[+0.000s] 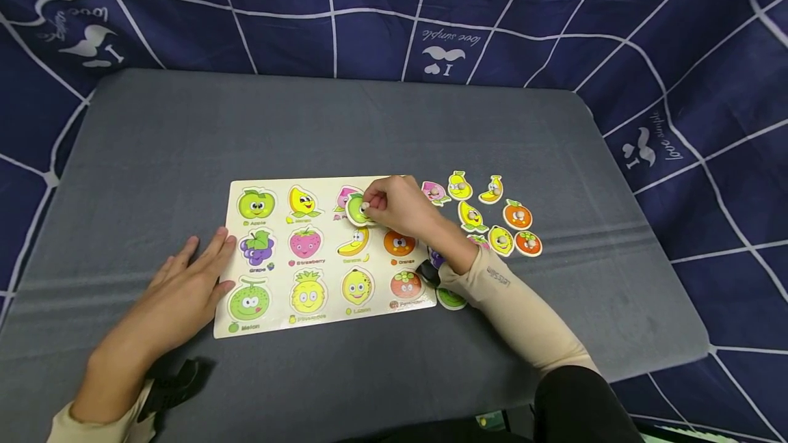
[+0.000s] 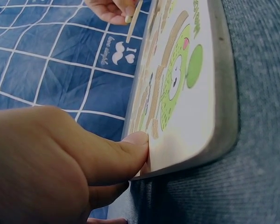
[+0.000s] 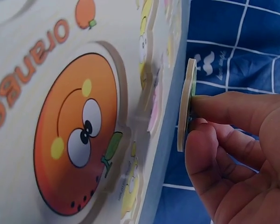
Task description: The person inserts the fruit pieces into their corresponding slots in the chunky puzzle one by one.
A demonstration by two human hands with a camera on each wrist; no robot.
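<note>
My right hand (image 1: 400, 205) pinches a green apple puzzle piece (image 1: 353, 210) by its small knob, over the peach spot in the board's top row. In the right wrist view the piece (image 3: 186, 107) stands edge-on between thumb and fingers, apart from the board. The wooden fruit puzzle board (image 1: 280, 325) lies on the table, with labelled fruit recesses in rows. My left hand (image 1: 187, 282) rests at the board's left edge, fingers extended. In the left wrist view its thumb (image 2: 135, 140) touches the board's edge near the melon picture (image 2: 175, 79).
Right of the board lie several loose knobbed pieces, among them a pear (image 1: 459, 186), a banana (image 1: 491, 190), an orange (image 1: 517, 215) and a lemon (image 1: 501, 241). A round green piece (image 1: 451, 299) sits partly under the right forearm. Blue checked cloth (image 1: 375, 39) surrounds the grey table (image 1: 332, 122).
</note>
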